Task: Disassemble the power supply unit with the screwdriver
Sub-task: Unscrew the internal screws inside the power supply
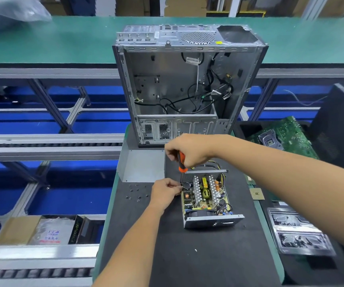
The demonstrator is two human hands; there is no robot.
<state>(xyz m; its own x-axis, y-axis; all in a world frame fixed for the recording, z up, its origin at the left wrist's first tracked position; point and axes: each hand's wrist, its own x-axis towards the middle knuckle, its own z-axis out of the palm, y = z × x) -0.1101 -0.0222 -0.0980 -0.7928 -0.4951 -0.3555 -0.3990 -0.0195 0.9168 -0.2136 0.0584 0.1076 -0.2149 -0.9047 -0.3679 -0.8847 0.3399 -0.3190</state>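
The supply (205, 198) lies on the black mat (187, 255), near the middle of the bench, with its cover already off and the board, heat sinks and coils laid bare. The removed cover (142, 165) rests just beyond it to the left, and loose screws (136, 192) are scattered on the mat to the left of the unit.

The screwdriver (182, 162) is held upright in the right hand (189, 151), whose fingers are wrapped round the orange-and-black handle; the shaft runs down to the far left corner of the board. The left hand (165, 192) is set against that same corner, its fingertips pinched close about the tip of the shaft or the screw there; which of the two cannot be told, as the spot is small and partly hidden.

The step in hand is judged to be the removal of a board screw.

The unit is likely to be fairly heavy for its bulk and rigid in its steel tray, but the bare board is fragile: coils, capacitors and thin leads would be bent by careless pressure. It is best taken by the folded steel walls, at the near face plate (213, 220) or the far wall, or steadied at the tray's edge. The finned heat sinks may be sharp. The small screws are easily lost or rolled away.
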